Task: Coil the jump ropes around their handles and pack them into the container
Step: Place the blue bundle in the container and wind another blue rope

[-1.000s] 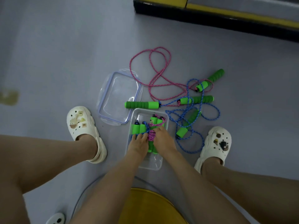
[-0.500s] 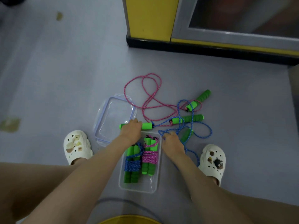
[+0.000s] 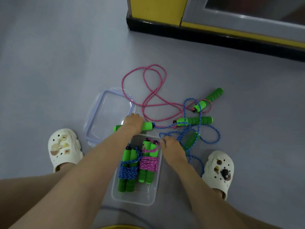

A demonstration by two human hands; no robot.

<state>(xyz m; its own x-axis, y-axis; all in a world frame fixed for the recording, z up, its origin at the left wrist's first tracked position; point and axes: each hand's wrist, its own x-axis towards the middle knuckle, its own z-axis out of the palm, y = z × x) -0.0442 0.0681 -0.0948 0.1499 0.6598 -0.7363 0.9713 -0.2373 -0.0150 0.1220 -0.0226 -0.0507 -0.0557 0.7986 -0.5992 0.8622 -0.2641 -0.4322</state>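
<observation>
The grey floor (image 3: 49, 63) fills the view, with a yellow panel (image 3: 156, 10) on a black base at the far edge. A clear container (image 3: 137, 199) sits between the person's legs, and its clear lid (image 3: 92, 123) lies flat just beyond it to the left. A loose pink rope (image 3: 155, 91) loops across the floor past the lid, tangled at its right end with a loose blue rope (image 3: 214, 131) beside the container. White clogs (image 3: 64, 146) stand on either side. Inside the container lie two coiled ropes side by side, the blue bundle (image 3: 128, 171) on the left and the pink bundle (image 3: 149, 164) on the right, each wound around paired green handles. The left hand (image 3: 133, 123) wraps its fingers over a green handle (image 3: 147, 126) lying across the container's far rim. The right hand (image 3: 171, 146) reaches to the blue rope at the container's right corner; whether its fingers pinch the cord cannot be told.
</observation>
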